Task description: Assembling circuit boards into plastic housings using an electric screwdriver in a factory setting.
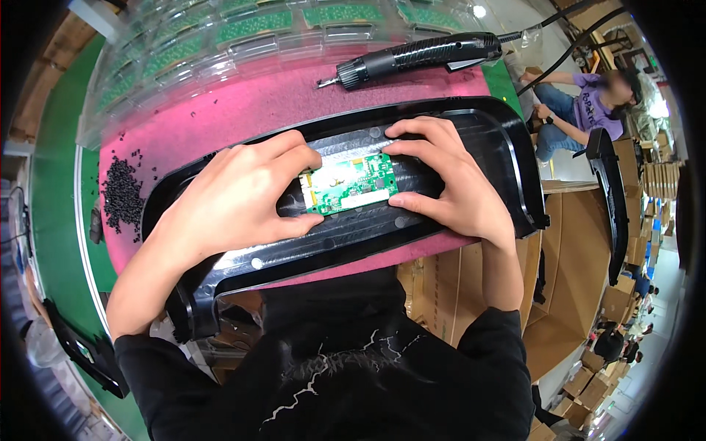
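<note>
A small green circuit board (351,185) lies over the inside of a long black plastic housing (478,140). My left hand (239,187) grips the board's left end, thumb at the lower corner and fingers at the upper one. At the right end my right hand (452,173) holds it the same way, thumb below and fingertips above. Bright glare covers part of the board's upper left. Whether the board touches the housing floor, I cannot tell.
Beyond the housing, a black electric screwdriver (419,60) lies on the pink mat (294,92). Small black screws (123,192) are heaped at the left. Clear trays (250,45) of green boards stand at the back. A cardboard box (573,257) is at right, and a person (581,110) sits beyond.
</note>
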The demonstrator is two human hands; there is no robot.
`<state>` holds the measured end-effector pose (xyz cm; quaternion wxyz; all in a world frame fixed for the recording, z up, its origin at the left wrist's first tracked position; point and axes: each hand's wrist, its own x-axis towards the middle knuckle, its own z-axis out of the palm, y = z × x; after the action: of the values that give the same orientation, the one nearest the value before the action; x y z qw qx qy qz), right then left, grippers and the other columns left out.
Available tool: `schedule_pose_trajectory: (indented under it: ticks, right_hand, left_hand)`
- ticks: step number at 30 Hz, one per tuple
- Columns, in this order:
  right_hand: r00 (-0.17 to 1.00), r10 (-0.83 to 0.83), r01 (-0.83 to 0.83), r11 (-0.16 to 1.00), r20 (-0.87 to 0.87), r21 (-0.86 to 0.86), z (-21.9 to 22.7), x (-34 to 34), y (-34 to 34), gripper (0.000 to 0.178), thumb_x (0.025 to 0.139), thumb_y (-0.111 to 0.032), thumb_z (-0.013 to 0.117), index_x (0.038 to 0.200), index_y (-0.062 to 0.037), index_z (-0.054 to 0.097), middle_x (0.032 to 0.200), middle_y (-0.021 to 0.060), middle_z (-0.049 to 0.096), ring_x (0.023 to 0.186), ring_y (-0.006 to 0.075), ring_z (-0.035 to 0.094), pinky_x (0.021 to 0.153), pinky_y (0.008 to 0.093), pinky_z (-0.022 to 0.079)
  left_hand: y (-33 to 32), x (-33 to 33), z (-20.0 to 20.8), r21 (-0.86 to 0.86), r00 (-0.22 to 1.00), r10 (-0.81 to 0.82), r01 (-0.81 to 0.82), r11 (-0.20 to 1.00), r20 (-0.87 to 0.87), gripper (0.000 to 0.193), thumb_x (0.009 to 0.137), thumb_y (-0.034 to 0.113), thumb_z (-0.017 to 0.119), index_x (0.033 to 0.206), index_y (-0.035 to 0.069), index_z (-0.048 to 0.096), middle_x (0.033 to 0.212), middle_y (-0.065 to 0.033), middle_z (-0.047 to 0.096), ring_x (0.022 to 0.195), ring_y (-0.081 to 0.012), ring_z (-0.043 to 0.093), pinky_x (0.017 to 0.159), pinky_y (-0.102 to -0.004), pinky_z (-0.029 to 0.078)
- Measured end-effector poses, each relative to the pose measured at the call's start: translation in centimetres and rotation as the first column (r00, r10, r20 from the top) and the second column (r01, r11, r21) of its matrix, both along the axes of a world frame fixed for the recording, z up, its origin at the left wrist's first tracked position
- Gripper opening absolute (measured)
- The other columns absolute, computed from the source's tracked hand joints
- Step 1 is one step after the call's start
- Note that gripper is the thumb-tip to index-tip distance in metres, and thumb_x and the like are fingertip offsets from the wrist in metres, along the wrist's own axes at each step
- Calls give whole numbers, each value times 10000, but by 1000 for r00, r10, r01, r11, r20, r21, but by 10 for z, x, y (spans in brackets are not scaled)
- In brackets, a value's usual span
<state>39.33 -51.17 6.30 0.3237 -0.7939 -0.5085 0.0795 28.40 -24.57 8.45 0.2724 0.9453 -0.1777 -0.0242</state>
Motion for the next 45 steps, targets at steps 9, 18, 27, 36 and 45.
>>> schedule_pose_trajectory:
  ticks: [9, 18, 27, 36, 45]
  right_hand:
    - [1000, -12, 12, 1000, 19, -23, 3, -2, 2, 518, 709, -136, 808, 1178, -42, 609, 1315, 101, 532, 1243, 334, 451, 1064, 431, 375]
    - [999, -18, 19, 999, 28, -39, 7, -4, 12, 520, 685, -82, 806, 1168, -24, 623, 1284, 121, 553, 1226, 336, 469, 1044, 423, 387]
    - [987, -148, 155, 979, -59, 133, 9, -5, 4, 619, 727, -139, 748, 1294, -6, 538, 1323, 126, 545, 1266, 281, 489, 1109, 378, 327]
    - [753, -497, 645, 687, -432, 334, 48, 84, -24, 484, 1005, -251, 536, 1439, -53, 451, 1286, 75, 538, 1092, 136, 534, 1022, 268, 333]
    - [575, -404, 763, 578, -712, 289, 55, 101, 37, 466, 933, -193, 656, 1340, -60, 472, 1139, 64, 585, 970, 151, 587, 779, 345, 499]
  left_hand:
    - [0, 1, -1, 50, 1000, -13, 13, 999, 4, 484, 658, 179, 833, 1055, 15, 608, 1016, -104, 609, 794, -317, 645, 671, -382, 536]
    - [6, -1, -2, 91, 1000, -18, 19, 996, -14, 477, 743, 275, 783, 1077, 0, 583, 1013, -113, 587, 823, -337, 652, 692, -417, 537]
    - [38, -27, 35, -217, 799, 216, -111, 970, 561, 294, 852, 173, 715, 1051, -26, 628, 914, -138, 672, 742, -283, 688, 630, -349, 566]
    - [165, -61, -11, 246, 785, 548, -614, 750, 288, 305, 772, 8, 696, 1073, -19, 655, 1008, -182, 671, 978, -378, 630, 857, -441, 501]
    - [181, -42, -32, 140, 827, 497, -543, 828, 264, 184, 722, -2, 676, 901, -39, 693, 827, -212, 645, 819, -400, 628, 748, -443, 494]
